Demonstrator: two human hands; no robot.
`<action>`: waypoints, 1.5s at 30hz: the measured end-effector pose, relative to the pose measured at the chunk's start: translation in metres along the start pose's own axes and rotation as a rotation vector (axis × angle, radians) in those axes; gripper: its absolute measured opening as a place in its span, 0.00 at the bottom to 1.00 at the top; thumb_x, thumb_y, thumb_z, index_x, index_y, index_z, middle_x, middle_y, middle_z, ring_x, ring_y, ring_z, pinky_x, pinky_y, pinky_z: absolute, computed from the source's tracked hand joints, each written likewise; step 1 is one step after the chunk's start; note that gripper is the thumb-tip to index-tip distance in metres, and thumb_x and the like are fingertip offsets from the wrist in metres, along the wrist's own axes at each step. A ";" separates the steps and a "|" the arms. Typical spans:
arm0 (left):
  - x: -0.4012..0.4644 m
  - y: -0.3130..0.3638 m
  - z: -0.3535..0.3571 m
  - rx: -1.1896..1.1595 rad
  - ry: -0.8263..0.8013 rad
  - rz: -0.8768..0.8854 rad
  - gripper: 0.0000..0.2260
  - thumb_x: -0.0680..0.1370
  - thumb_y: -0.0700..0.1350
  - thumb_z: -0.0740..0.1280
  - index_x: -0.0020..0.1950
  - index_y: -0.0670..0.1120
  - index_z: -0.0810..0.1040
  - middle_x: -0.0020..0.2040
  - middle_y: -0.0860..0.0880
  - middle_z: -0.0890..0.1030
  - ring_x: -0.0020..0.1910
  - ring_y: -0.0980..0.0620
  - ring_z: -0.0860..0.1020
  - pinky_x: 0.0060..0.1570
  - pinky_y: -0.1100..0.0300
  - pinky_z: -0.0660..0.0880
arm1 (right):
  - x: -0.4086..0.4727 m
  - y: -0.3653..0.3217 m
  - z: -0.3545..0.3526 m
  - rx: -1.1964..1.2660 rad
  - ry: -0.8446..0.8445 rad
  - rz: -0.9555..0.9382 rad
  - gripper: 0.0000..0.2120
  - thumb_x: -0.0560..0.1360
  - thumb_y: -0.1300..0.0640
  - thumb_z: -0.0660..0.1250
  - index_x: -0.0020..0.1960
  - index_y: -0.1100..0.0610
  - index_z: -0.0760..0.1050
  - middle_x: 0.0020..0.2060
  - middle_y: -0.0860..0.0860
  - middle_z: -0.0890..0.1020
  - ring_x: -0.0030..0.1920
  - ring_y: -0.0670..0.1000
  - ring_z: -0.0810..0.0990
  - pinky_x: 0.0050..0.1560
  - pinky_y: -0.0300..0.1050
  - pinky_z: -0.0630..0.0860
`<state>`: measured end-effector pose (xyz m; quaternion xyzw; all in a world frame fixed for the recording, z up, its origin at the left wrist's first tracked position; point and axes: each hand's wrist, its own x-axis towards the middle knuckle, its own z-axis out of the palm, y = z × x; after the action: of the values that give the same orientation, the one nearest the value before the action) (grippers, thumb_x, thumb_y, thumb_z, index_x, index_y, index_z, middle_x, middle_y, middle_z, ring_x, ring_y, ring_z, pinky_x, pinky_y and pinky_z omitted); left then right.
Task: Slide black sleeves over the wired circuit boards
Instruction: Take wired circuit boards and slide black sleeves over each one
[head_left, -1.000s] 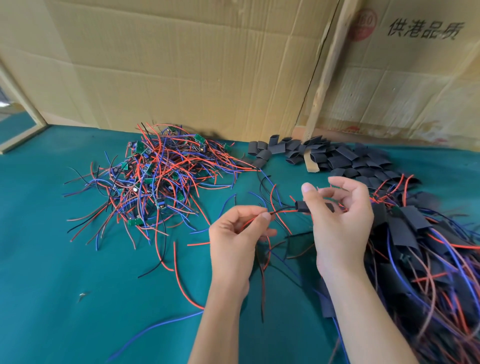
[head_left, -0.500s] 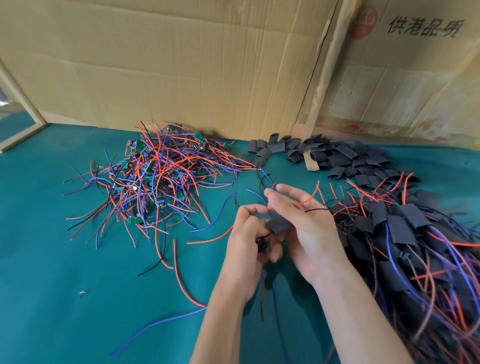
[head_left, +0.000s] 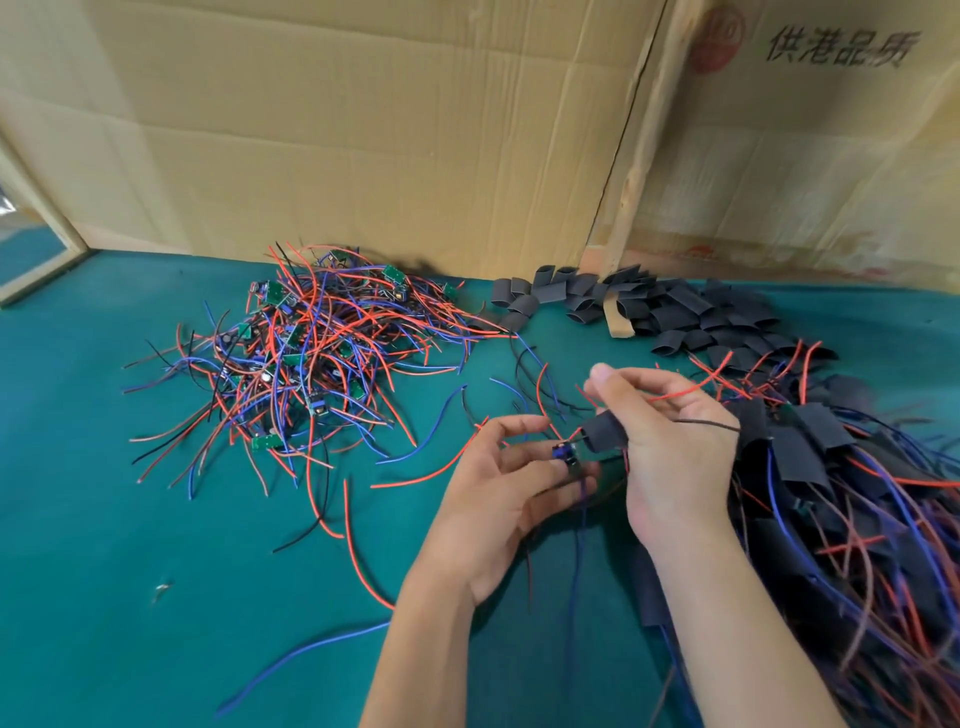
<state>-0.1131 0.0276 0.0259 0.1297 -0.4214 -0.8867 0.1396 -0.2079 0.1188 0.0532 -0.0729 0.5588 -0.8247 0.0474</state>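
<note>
Black sleeve (head_left: 602, 435) pinched in right hand (head_left: 670, 447), wires threaded through | board (head_left: 566, 454) pinched by left hand (head_left: 498, 499) just beside sleeve mouth, above mat (head_left: 104, 519) | step: sleeving, board not yet covered | next: align board, pull sleeve over

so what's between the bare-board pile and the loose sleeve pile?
Head view: mostly bare green mat, with red wire ends from the board pile reaching almost to the nearest sleeves of the sleeve pile.
</note>
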 end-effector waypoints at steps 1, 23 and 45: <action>0.000 -0.001 0.000 0.018 0.024 0.001 0.14 0.77 0.26 0.65 0.62 0.35 0.72 0.47 0.38 0.82 0.45 0.40 0.85 0.46 0.55 0.82 | 0.001 0.000 -0.001 0.008 0.020 -0.019 0.06 0.72 0.65 0.77 0.40 0.59 0.82 0.34 0.56 0.87 0.34 0.49 0.84 0.38 0.37 0.78; -0.002 0.002 -0.002 0.156 -0.054 0.087 0.08 0.69 0.37 0.75 0.47 0.45 0.87 0.43 0.43 0.85 0.38 0.52 0.81 0.43 0.63 0.78 | -0.001 0.001 0.001 0.017 0.031 0.059 0.15 0.73 0.55 0.78 0.30 0.52 0.78 0.31 0.56 0.85 0.34 0.51 0.83 0.45 0.44 0.79; 0.001 -0.001 -0.005 0.150 -0.020 -0.058 0.04 0.72 0.36 0.75 0.46 0.40 0.85 0.38 0.42 0.83 0.32 0.53 0.79 0.33 0.65 0.76 | -0.007 -0.005 0.010 0.112 -0.014 0.121 0.15 0.66 0.45 0.76 0.38 0.56 0.79 0.35 0.56 0.85 0.32 0.49 0.80 0.38 0.40 0.78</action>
<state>-0.1118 0.0240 0.0220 0.1432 -0.4839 -0.8576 0.0995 -0.1989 0.1132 0.0612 -0.0422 0.5149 -0.8497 0.1050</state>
